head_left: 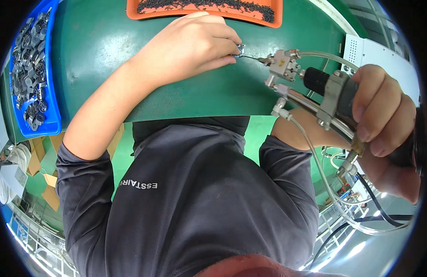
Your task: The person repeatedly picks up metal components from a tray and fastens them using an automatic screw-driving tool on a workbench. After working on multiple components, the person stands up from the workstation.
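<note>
My left hand [195, 44] reaches over the green work table, its fingers closed on a small metal part [241, 48]. Most of that part is hidden behind the fingertips. My right hand [379, 111] is wrapped round a dispensing valve [283, 63], a metal tool with a black cylinder, fittings and hoses. The valve is tilted, and its thin needle [251, 57] points left, with the tip at or very near the small part. Whether the tip touches it I cannot tell.
Along the far edge is an orange tray [199, 11] of tiny black pieces. At the left stands a blue bin [55, 111] full of round grey and black parts. A white box [384, 60] sits at the far right. Clear hoses [315, 161] loop down from the valve past the table's near edge.
</note>
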